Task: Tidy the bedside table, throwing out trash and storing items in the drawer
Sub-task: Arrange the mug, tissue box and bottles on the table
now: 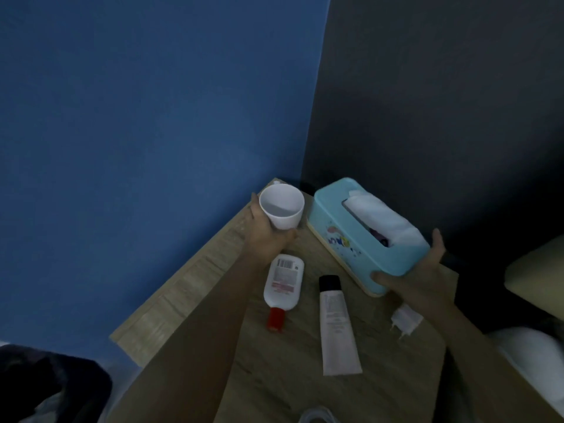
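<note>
While gripped — white cup (281, 206), empty

On the bedside table (189, 288), the cup (281, 205) sits at the far corner, the tissue box (363, 239) to its right. Nearer, the bottle (283, 288) lies left of the tube (335, 325); a plug adapter (406, 320), apparently, lies right of that.

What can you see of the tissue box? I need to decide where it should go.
The tissue box is a light blue rounded-corner case, plastic by its look, with a pale base rim and a small colourful print on its side. White tissue bulges from the top slot. It sits tilted near the bedside table's back corner, by the dark wall. The right hand grips its near end, thumb and fingers wrapping it.
</note>
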